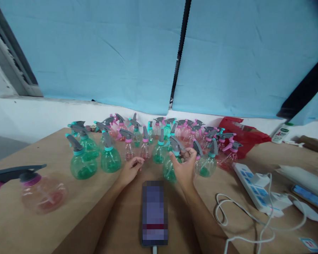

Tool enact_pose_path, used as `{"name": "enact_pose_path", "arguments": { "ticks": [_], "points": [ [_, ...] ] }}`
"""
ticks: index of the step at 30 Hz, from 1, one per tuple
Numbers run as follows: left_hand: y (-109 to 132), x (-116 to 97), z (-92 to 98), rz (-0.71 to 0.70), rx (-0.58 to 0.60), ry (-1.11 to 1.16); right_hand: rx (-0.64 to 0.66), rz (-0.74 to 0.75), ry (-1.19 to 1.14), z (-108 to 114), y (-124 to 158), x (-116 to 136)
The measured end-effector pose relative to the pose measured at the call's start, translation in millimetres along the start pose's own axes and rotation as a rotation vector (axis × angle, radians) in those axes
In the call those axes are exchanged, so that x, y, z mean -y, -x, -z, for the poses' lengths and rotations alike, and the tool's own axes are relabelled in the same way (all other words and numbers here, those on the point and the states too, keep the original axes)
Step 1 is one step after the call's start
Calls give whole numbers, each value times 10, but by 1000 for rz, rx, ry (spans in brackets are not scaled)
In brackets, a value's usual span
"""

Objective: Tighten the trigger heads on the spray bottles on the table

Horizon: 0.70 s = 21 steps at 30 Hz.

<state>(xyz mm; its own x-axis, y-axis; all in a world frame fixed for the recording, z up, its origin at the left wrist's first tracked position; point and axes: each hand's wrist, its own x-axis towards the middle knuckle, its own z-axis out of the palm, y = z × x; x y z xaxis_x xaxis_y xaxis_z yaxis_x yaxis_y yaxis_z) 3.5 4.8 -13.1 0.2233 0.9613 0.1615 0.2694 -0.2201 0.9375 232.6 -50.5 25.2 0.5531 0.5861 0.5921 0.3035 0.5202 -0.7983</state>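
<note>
My left hand point(132, 169) hovers over the table just in front of two small clear bottles with pink collars, its fingers loosely bent and nothing visible in them. Farther right, my right hand point(186, 165) is beside a round green spray bottle point(170, 171) with a grey trigger. Its thumb overlaps the bottle's shoulder, while the bent fingers stay apart from the thumb; whether they touch the bottle is hard to see. Another green spray bottle point(207, 168) stands right of that hand. Between my forearms lies a phone point(155, 211) with a blurred screen and a cable.
Several green and pink spray bottles crowd the back of the table point(127, 218). A pink spray bottle point(43, 194) stands at the near left. On the right are a red plastic bag point(243, 141), a white power strip point(250, 187), loose cables, another phone point(311, 198) and a white bottle point(282, 133).
</note>
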Motion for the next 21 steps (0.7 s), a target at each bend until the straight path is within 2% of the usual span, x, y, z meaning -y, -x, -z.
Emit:
{"name": "enact_pose_path", "arguments": {
  "ticks": [7,11,18,21],
  "points": [
    [7,-16,0,5,5,-3,164,91,198,145,-124,12],
    [-2,4,0,16,11,15,162,115,300,167,-141,17],
    [0,-16,-6,26,11,32,175,105,228,146,-119,72],
    [8,-37,-5,28,16,21,195,44,189,147,-116,67]
  ]
}}
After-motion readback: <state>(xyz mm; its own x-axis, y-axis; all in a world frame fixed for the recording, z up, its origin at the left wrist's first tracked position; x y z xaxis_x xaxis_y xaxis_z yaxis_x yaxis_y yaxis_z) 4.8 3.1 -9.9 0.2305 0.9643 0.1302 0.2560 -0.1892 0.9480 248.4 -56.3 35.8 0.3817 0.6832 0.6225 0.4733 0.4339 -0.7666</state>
